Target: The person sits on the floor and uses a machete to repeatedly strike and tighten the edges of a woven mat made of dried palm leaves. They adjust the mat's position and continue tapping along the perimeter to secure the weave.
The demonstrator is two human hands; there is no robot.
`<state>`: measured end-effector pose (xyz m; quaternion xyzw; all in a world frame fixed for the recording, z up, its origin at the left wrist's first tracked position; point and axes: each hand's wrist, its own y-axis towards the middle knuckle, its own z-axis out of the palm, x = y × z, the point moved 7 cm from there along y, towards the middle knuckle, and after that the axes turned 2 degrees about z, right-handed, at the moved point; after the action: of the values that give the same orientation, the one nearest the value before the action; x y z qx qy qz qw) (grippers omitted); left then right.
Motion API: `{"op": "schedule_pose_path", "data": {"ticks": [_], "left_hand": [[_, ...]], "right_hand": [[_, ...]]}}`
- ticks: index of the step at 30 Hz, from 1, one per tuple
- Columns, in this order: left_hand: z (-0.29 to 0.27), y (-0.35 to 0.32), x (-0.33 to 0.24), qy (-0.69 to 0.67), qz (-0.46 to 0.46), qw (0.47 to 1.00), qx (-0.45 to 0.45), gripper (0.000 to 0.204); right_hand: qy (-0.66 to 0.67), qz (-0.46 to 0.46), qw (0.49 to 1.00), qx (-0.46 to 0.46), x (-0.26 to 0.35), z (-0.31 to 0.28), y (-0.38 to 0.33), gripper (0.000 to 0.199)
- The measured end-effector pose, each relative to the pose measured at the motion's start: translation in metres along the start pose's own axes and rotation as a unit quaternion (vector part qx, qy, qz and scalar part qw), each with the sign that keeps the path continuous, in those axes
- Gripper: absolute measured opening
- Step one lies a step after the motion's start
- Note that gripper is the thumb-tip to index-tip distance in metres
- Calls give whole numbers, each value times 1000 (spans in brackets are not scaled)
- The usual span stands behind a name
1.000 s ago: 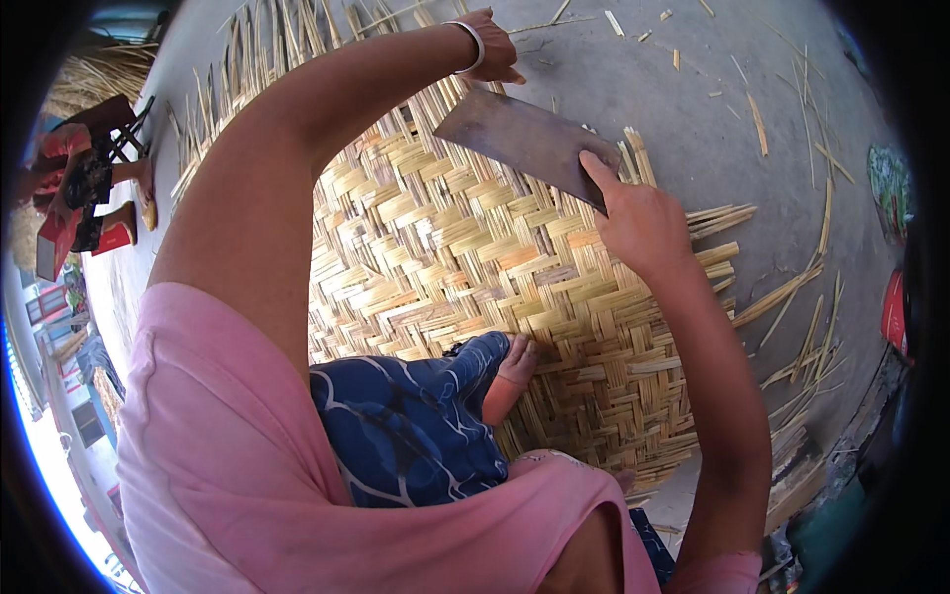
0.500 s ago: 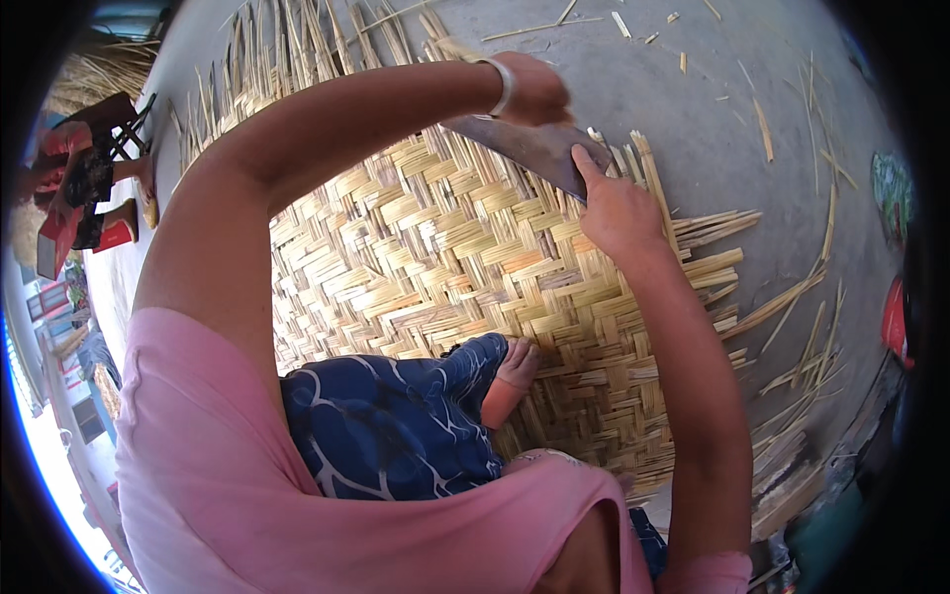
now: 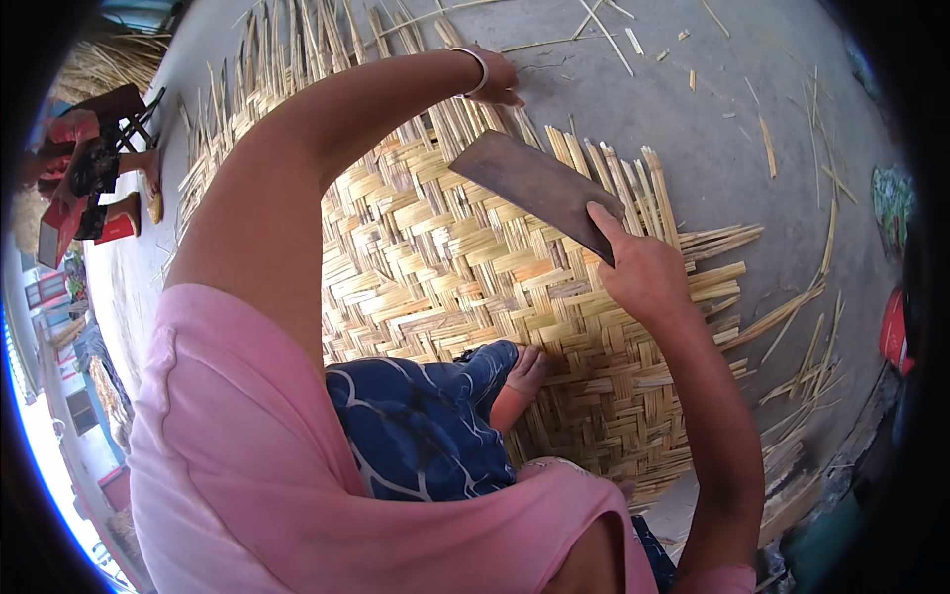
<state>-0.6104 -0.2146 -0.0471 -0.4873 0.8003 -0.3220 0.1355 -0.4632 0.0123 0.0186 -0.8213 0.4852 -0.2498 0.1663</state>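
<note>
The person sits on a half-woven bamboo mat (image 3: 475,267) spread on a grey concrete floor (image 3: 752,89), one bare foot (image 3: 517,386) resting on the finished weave. The right hand (image 3: 643,272) has its grip closed around the handle end of a broad flat cleaver (image 3: 539,188), whose blade is raised above the mat and tilted, not touching the strips. The left hand (image 3: 495,79), a white bangle (image 3: 479,69) at the wrist, reaches out to the far edge of the mat where loose bamboo strips (image 3: 465,124) fan out unwoven; its fingers press down on or pinch those strips, though whether the grip is closed on one I cannot tell. Judging by this, the work stands at tightening the weave along the open edge: the left hand steadies a strip while the blade is poised. The next move would seem to call for bringing the cleaver down against the strip ends, well clear of the left fingers.
</note>
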Motion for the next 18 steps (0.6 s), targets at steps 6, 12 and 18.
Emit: {"op": "schedule_pose_path", "data": {"ticks": [6,12,18], "left_hand": [[-10,-6,12,98,-13,995,-24,68],[-7,-2,32,114,-42,991,48,73],[-1,3,33,130,-35,989,54,71]], "right_hand": [[-34,-60,997,-47,25,-17,19,59],[-56,-83,991,-94,36,-29,51,57],[-45,-40,997,-49,38,-21,72,59]]}}
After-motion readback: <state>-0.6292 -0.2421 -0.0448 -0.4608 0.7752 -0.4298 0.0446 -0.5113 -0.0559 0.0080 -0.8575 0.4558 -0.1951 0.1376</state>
